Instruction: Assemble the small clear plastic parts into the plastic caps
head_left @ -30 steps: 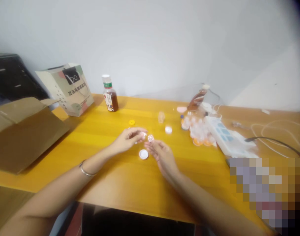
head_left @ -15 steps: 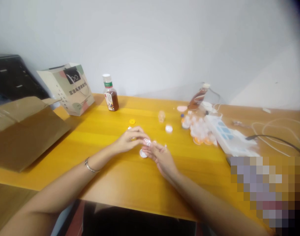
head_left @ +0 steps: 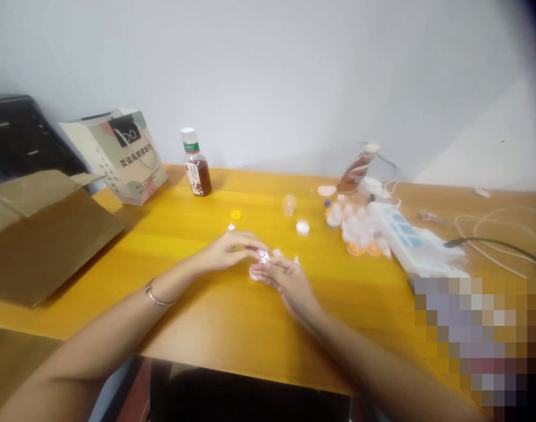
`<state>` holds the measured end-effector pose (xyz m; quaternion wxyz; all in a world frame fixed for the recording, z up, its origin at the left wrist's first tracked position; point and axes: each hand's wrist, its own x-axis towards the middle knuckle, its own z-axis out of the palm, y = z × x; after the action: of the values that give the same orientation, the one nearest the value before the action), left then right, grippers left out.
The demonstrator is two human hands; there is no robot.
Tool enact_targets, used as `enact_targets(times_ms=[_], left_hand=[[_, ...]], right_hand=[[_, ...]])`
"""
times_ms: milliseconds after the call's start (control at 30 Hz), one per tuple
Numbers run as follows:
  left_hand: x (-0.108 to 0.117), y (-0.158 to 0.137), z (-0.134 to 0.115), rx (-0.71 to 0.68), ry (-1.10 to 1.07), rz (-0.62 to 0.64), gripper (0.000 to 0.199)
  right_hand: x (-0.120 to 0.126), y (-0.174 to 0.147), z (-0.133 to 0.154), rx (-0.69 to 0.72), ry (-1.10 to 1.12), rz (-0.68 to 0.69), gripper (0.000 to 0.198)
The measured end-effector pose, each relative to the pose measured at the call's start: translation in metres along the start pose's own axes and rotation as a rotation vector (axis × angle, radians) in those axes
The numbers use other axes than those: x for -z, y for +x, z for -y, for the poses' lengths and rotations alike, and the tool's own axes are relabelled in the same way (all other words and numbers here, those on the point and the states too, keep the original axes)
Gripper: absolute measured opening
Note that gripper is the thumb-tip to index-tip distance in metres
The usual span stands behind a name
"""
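Note:
Between the fingertips of my left hand [head_left: 233, 251] and my right hand [head_left: 288, 281] is a small white piece with dark markings [head_left: 263, 256]; its exact kind is too small to make out. Both hands are pinched on it above the table. Just under the fingers lies a round white lid-like disc [head_left: 253, 273], partly covered by my right hand. Close by on the tabletop are small white pieces [head_left: 277, 252], another white bit [head_left: 297, 259] beside my right knuckles, and a small white piece [head_left: 231, 227] beyond my left hand, near a yellow disc [head_left: 236, 215].
A white cap [head_left: 302, 227] and a clear cup-like piece [head_left: 289, 205] stand farther back. Clear capsules [head_left: 358, 228] cluster at the right, beside a white tray [head_left: 409, 240] and cables. Two drink bottles, one upright [head_left: 197, 170], one tilted [head_left: 356, 173], a paper bag [head_left: 134, 161] and a cardboard box [head_left: 52, 240] surround the area.
The white piece shows more of its face between my fingertips, and the hands have shifted only slightly. The view has turned a little.

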<state>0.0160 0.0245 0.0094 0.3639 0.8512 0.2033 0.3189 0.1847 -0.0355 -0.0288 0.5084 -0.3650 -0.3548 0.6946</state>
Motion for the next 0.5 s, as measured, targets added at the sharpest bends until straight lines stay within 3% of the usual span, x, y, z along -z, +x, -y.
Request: enact_targets(times_ms=[300,500], left_hand=[[0.002,-0.001,-0.002,0.073,-0.006,0.049,0.023],[-0.010,-0.002,0.003,0.249,-0.161,-0.064,0.030]], right_hand=[[0.001,-0.001,0.009,-0.015,-0.102,0.036,0.020],[0.004,0.002,0.010,0.009,-0.081,-0.019,0.018]])
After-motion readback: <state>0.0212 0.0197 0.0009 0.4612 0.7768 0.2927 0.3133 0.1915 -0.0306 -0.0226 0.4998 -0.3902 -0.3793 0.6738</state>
